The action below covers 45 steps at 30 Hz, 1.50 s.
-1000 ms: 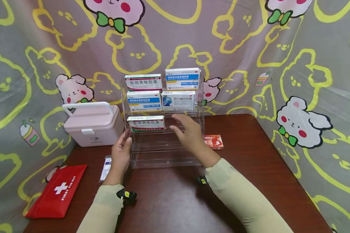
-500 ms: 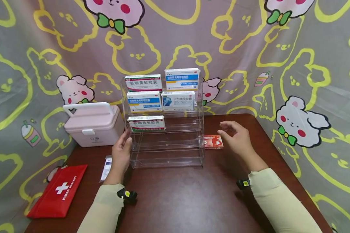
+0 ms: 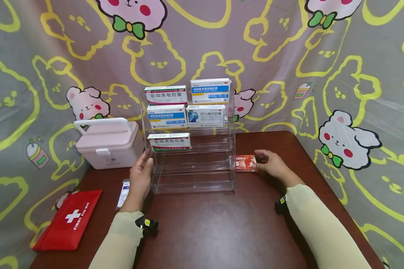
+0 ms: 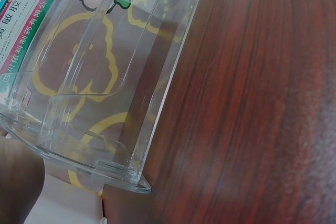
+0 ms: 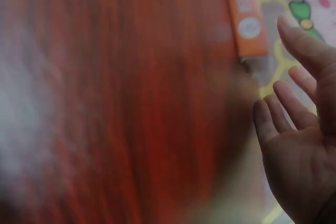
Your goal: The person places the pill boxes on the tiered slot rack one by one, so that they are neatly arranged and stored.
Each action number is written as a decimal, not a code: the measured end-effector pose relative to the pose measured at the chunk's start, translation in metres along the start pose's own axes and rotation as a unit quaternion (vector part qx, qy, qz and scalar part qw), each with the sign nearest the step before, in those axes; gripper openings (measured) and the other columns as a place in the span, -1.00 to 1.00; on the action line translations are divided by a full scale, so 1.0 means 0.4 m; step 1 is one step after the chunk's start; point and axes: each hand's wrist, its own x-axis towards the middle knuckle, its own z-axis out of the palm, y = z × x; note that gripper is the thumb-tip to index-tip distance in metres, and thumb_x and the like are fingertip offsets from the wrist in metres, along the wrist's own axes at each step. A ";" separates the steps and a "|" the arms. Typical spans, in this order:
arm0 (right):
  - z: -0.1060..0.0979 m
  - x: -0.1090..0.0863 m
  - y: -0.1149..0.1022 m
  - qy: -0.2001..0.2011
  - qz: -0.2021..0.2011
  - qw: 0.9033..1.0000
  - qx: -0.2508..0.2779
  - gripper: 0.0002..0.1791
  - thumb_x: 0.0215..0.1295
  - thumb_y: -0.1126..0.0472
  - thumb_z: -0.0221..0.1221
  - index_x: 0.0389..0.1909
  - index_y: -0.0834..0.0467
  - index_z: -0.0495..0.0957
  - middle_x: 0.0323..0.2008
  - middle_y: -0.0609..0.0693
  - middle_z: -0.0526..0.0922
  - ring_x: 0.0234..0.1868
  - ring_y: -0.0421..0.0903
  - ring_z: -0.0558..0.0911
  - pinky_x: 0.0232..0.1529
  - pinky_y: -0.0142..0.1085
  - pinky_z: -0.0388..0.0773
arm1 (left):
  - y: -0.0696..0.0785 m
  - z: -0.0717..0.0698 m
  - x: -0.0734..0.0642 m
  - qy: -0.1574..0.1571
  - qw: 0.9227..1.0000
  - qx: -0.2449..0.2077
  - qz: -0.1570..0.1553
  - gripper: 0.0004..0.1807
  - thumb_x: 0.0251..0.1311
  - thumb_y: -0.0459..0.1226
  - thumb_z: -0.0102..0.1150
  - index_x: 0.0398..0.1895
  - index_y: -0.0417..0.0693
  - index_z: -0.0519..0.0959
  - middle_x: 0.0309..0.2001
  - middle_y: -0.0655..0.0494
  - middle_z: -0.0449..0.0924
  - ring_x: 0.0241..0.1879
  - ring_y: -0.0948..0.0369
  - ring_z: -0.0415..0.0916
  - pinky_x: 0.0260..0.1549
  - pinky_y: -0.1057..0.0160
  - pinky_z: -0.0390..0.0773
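Note:
A clear acrylic tiered display rack [image 3: 193,184] stands on the table. My left hand [image 3: 140,179] holds its left side, thumb toward the front; the left wrist view shows part of that hand [image 4: 21,182] at the rack's clear side panel [image 4: 94,163]. To the right of the rack lies an orange medicine box [image 3: 245,163]. My right hand [image 3: 272,164] is at the box's right end, fingertips close by it. In the right wrist view its fingers are spread, just off the orange box [image 5: 245,19].
Several medicine boxes fill upper tiers, among them a blue-and-white one [image 3: 210,90] and a green-and-white one [image 3: 170,142] lower down. A pink lidded case [image 3: 109,149], a red first aid pouch [image 3: 69,220] and a small white packet [image 3: 123,193] sit left. Patterned cloth [image 3: 276,56] surrounds the table.
My right hand has left the rack's third tier, swung right, and come down to the orange box. The left hand has stayed at the rack's side.

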 end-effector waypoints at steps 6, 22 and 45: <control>-0.004 0.024 0.022 -0.009 0.006 1.000 0.000 -0.16 0.39 0.20 0.47 0.60 0.32 0.35 0.45 0.39 0.53 0.43 0.36 0.53 0.44 0.22 0.51 | 0.015 0.004 0.007 -0.004 1.000 0.009 -0.006 -0.42 0.67 -0.30 0.08 0.68 0.00 0.36 0.62 0.04 0.40 0.60 0.12 0.33 0.46 0.46 0.42; 0.002 0.019 0.014 -0.031 -0.001 0.999 -0.038 -0.18 0.30 0.11 0.56 0.49 0.29 0.45 0.31 0.33 0.62 0.31 0.28 0.61 0.29 0.12 0.59 | 0.015 0.012 0.001 0.009 1.000 -0.002 -0.006 -0.43 0.66 -0.34 0.07 0.66 -0.05 0.37 0.60 -0.04 0.43 0.52 0.12 0.43 0.33 0.53 0.50; -0.045 -0.079 0.026 0.109 0.029 0.994 0.014 -0.56 0.43 0.28 0.44 0.25 0.23 0.57 0.18 0.33 0.71 0.07 0.08 0.72 -0.14 -0.57 0.63 | 0.006 0.006 -0.004 0.004 1.000 0.000 0.014 -0.44 0.66 -0.40 0.04 0.65 -0.12 0.38 0.59 -0.12 0.43 0.54 0.16 0.40 0.38 0.54 0.43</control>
